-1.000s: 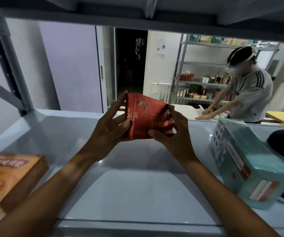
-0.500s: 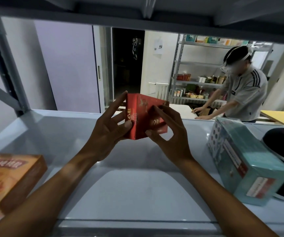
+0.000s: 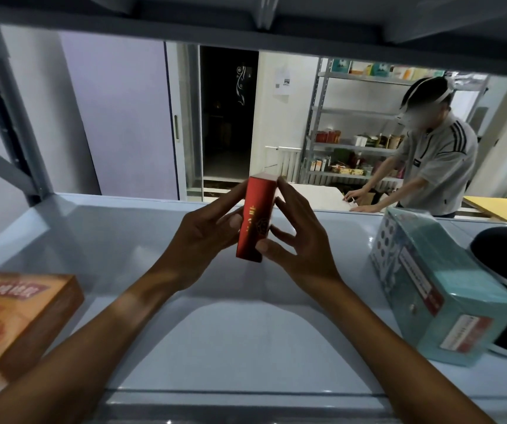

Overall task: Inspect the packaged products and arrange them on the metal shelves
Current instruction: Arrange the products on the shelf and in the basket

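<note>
A red box (image 3: 256, 220) was held upright above the shelf (image 3: 246, 332), gripped by the left hand (image 3: 203, 237) at 9 o'clock and the right hand (image 3: 295, 240) at 3 o'clock.

- Dim, bluish light overall; the brightest area is the room at upper right.
- A soft glare patch lies on the metal shelf (image 3: 246, 341) at lower centre.
- Wide-angle bending curves the frame edges.
- Lower corners are blurred.
</note>
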